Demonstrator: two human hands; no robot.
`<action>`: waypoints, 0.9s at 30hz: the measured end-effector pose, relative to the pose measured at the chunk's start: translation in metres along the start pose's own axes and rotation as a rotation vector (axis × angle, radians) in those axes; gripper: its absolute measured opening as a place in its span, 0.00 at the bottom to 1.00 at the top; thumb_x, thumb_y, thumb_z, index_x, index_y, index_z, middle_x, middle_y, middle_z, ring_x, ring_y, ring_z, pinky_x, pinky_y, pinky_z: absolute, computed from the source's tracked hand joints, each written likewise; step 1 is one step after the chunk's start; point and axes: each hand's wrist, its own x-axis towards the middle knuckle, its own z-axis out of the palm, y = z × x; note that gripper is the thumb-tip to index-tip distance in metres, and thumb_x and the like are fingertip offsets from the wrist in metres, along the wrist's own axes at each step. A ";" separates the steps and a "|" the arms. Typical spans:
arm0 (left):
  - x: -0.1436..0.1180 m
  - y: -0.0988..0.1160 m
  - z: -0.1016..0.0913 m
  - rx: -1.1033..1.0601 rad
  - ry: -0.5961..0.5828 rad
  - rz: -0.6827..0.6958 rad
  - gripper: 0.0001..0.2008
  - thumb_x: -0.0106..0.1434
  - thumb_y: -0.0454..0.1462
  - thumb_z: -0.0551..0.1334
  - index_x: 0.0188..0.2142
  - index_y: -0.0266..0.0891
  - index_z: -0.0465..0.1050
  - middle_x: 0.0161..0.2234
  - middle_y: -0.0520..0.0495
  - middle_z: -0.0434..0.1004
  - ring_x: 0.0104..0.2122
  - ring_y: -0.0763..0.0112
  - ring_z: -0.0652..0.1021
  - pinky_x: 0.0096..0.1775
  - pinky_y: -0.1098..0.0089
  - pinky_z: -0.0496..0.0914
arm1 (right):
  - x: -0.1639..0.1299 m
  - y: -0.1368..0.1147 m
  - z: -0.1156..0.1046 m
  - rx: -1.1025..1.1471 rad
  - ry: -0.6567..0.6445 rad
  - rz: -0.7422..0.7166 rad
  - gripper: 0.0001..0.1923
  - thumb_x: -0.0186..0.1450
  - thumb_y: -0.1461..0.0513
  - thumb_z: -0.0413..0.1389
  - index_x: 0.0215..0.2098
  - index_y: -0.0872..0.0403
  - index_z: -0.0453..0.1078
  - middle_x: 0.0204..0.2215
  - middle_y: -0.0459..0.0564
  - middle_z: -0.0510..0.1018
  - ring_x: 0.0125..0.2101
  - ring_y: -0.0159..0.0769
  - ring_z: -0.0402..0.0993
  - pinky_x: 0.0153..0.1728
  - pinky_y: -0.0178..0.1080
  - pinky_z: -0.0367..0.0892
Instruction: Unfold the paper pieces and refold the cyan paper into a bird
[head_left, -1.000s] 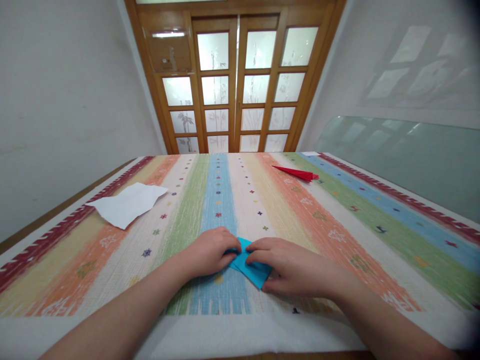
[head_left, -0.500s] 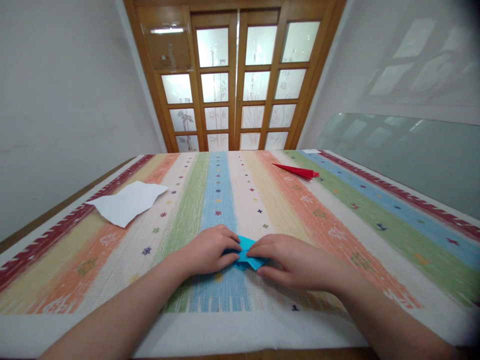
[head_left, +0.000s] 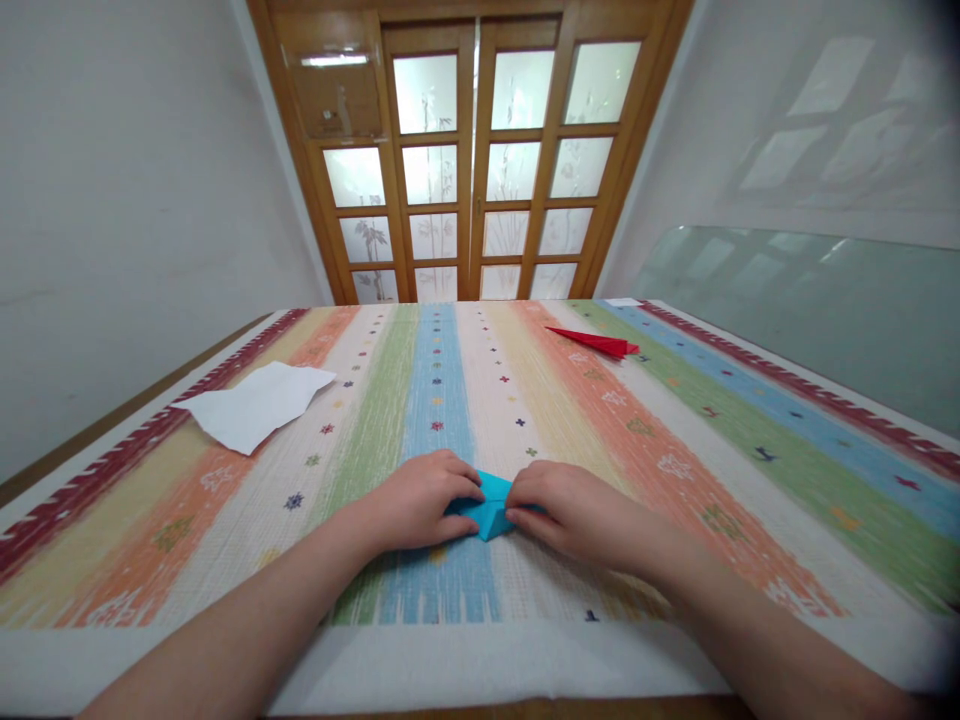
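A small piece of folded blue paper [head_left: 491, 497] lies on the striped tablecloth between my two hands, near the front of the table. My left hand [head_left: 426, 500] rests on its left part, thumb and fingers closed on the edge and covering that side. At the paper's right edge, my right hand [head_left: 559, 510] pinches it between thumb and curled fingers. A folded flap points toward me at the front of the paper. How the layers lie under my fingers is hidden.
A creased white sheet of paper [head_left: 259, 405] lies to the left. Farther back on the right is a long, pointed red folded paper [head_left: 594, 342]. The striped tablecloth [head_left: 375, 420] covers the table. Wooden glass-paned doors [head_left: 472, 150] stand behind it.
My right hand's fingers have drawn together into a pinch at the right edge. The paper's front flap now folds to a point toward me. My left hand has hardly moved.
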 end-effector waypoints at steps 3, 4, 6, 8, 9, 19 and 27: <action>0.000 -0.002 0.002 -0.015 0.008 0.001 0.13 0.63 0.38 0.66 0.48 0.42 0.78 0.48 0.44 0.80 0.49 0.59 0.77 0.52 0.61 0.68 | 0.005 0.004 0.011 -0.017 0.062 0.034 0.10 0.71 0.58 0.55 0.38 0.53 0.78 0.36 0.52 0.82 0.38 0.41 0.75 0.39 0.39 0.63; 0.000 -0.002 0.003 -0.018 0.013 -0.005 0.13 0.63 0.38 0.66 0.48 0.42 0.78 0.47 0.45 0.80 0.49 0.59 0.77 0.52 0.61 0.69 | 0.006 0.005 0.014 -0.014 0.081 0.047 0.09 0.70 0.58 0.56 0.38 0.52 0.77 0.36 0.51 0.82 0.37 0.41 0.75 0.39 0.39 0.62; 0.000 -0.003 0.004 -0.019 0.028 -0.037 0.14 0.63 0.38 0.65 0.48 0.42 0.76 0.46 0.45 0.80 0.47 0.59 0.77 0.50 0.61 0.70 | 0.008 0.008 0.020 0.004 0.107 0.081 0.07 0.68 0.59 0.58 0.38 0.53 0.76 0.35 0.50 0.81 0.36 0.40 0.74 0.37 0.38 0.62; 0.000 -0.003 0.004 -0.022 0.041 -0.068 0.16 0.63 0.39 0.65 0.51 0.43 0.74 0.45 0.45 0.79 0.47 0.59 0.77 0.48 0.60 0.70 | 0.009 0.010 0.024 0.027 0.126 0.108 0.05 0.66 0.59 0.60 0.37 0.52 0.75 0.33 0.48 0.80 0.34 0.38 0.74 0.36 0.38 0.61; -0.001 -0.003 0.004 -0.027 0.043 -0.069 0.17 0.63 0.39 0.65 0.53 0.44 0.74 0.46 0.45 0.79 0.47 0.59 0.76 0.48 0.60 0.70 | 0.010 0.010 0.026 0.038 0.137 0.115 0.04 0.66 0.60 0.61 0.37 0.52 0.74 0.33 0.48 0.80 0.34 0.38 0.73 0.35 0.37 0.60; 0.001 0.004 0.001 0.059 -0.010 0.043 0.10 0.66 0.38 0.63 0.46 0.43 0.79 0.46 0.45 0.80 0.46 0.60 0.77 0.51 0.61 0.69 | 0.011 0.017 0.024 0.089 0.143 0.073 0.04 0.65 0.65 0.60 0.36 0.51 0.77 0.33 0.47 0.79 0.36 0.37 0.73 0.40 0.37 0.63; -0.001 0.014 0.006 0.165 0.008 0.057 0.13 0.63 0.44 0.66 0.44 0.40 0.79 0.49 0.42 0.78 0.50 0.55 0.75 0.54 0.55 0.67 | 0.004 0.024 0.011 0.096 0.115 0.090 0.06 0.65 0.65 0.59 0.35 0.51 0.79 0.34 0.49 0.79 0.36 0.37 0.73 0.39 0.36 0.64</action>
